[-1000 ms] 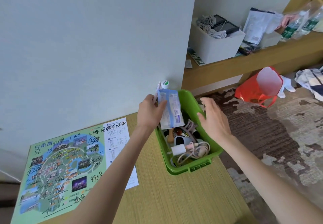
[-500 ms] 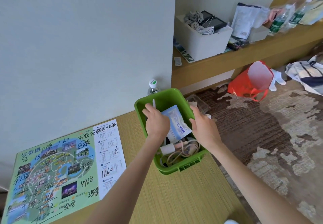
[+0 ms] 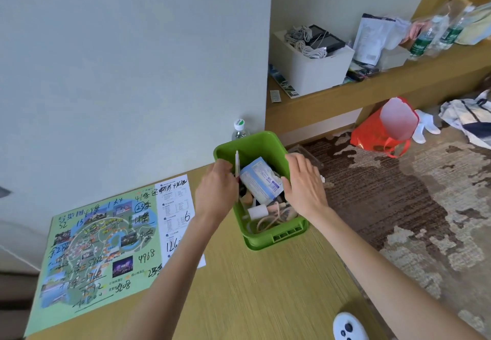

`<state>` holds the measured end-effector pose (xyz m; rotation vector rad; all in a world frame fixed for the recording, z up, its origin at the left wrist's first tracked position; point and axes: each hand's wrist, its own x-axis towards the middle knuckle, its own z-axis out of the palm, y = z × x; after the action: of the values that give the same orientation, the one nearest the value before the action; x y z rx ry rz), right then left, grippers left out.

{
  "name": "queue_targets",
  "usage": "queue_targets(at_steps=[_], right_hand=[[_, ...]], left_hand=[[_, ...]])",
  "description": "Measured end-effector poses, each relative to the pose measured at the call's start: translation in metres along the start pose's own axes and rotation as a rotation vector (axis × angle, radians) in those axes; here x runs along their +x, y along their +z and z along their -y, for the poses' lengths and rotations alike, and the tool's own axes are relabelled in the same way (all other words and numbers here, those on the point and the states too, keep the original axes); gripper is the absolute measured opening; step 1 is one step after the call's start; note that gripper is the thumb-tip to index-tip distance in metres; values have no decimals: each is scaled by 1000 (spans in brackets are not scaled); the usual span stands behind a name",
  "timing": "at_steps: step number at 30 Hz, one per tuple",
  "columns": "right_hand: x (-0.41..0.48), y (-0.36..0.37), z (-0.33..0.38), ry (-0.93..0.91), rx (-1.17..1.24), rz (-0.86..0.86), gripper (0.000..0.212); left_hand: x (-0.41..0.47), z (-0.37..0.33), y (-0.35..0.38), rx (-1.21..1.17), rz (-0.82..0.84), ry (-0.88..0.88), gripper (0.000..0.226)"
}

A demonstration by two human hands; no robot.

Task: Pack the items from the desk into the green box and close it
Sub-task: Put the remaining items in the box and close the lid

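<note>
The green box (image 3: 261,240) stands open at the counter's (image 3: 252,292) far right edge, with both hands at its mouth. The left hand (image 3: 216,189) pinches a pen (image 3: 237,161) upright against the left wall, likely to slot it beside the cables (image 3: 268,220). The right hand (image 3: 304,191), fingers flat, presses the tilted packet (image 3: 261,180) between the hands, probably so it lies low enough for closing.

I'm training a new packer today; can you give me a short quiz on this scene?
1. True or false: the green box stands on the floor.
2. Which lies inside the box? A) white charger plug B) paper map C) red bag
3. What stands behind the box, by the wall?
Key: 1 false, it is on the desk; 2 A; 3 a clear bottle with a white cap.
</note>
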<state>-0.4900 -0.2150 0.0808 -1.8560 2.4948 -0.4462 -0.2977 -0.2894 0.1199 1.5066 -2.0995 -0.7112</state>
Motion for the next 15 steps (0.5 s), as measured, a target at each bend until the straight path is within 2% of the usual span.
queue_targets(at_steps=[6,11,13,15], right_hand=[[-73,-1,91,-262,228,-80,38],[-153,40,154,-455,342,108,32],[-181,61,164,-507,344,218,31],[-205,82,167,-546,344,312,31]], left_hand=[[-81,104,-66,-193,-26,-178,14],[-186,201,-95,-101,36,-338,14],[-230,235,-100,14,98,-412,28],[-268,261,-103,161,214,-484,56]])
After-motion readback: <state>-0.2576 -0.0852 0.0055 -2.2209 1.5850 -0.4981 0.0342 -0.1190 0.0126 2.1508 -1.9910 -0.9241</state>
